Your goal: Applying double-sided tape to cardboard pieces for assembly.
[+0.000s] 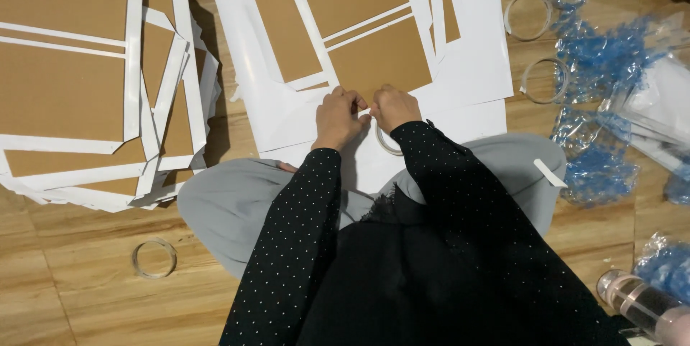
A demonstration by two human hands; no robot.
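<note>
On the wooden floor, near the person's left knee, lies an empty tape ring. Past the grey lap, the left hand and right hand meet, fingers pinched together on a tape roll at the near edge of the white sheet. Beyond lie brown card panels; blue plastic wrap is heaped toward the floor's right edge.

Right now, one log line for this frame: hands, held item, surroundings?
left hand: at tape end | right hand: on tape roll | under: white sheet with brown cardboard panels | floor: spare tape ring
</note>
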